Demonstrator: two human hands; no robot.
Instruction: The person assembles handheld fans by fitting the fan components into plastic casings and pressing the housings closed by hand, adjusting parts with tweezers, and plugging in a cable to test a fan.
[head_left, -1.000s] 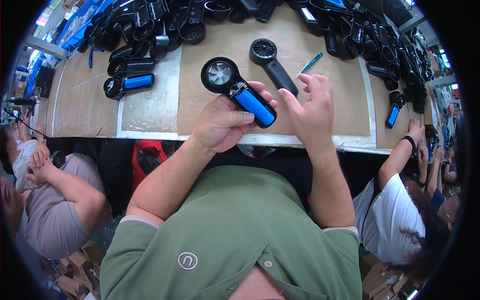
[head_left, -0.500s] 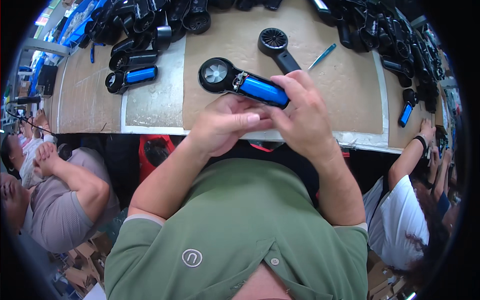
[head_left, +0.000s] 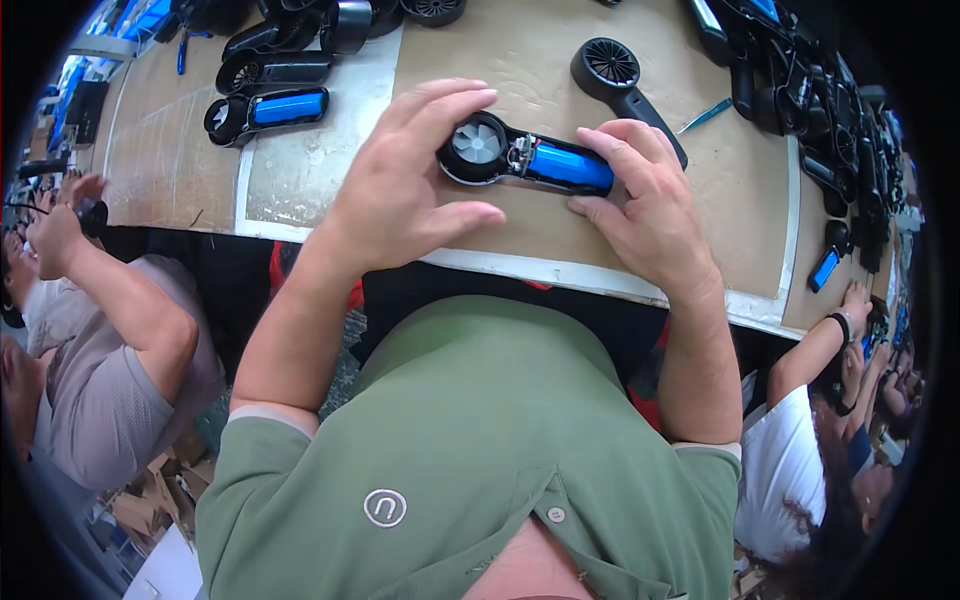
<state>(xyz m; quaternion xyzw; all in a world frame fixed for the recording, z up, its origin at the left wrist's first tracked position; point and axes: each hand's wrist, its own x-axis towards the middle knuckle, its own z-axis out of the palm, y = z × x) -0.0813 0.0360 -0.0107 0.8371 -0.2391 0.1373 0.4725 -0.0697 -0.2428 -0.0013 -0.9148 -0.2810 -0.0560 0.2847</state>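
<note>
In front of me lies an opened handheld fan point(head_left: 562, 166) with a black shell, grey-white blades, a small circuit board and a blue battery cell. My right hand point(head_left: 655, 205) pinches the handle end between thumb and fingers. Spread wide, my left hand point(head_left: 395, 185) curves around the round fan head, its thumb and fingers apart and not closed on it. Just beyond, a black fan part with a round grille point(head_left: 610, 65) rests on the cardboard, its handle reaching behind my right hand.
A blue-green pen-like tool point(head_left: 706, 115) lies right of the grille part. Another opened fan with a blue battery point(head_left: 268, 109) sits at left. Black fan shells point(head_left: 800, 110) are heaped at right, more at far left. Co-workers sit on both sides; one forearm point(head_left: 815, 345) reaches the table's right edge.
The opened fan has gone from being held above the table edge to lying level on the cardboard, farther right. My left hand has let go and spread open; my right stays at the handle end.
</note>
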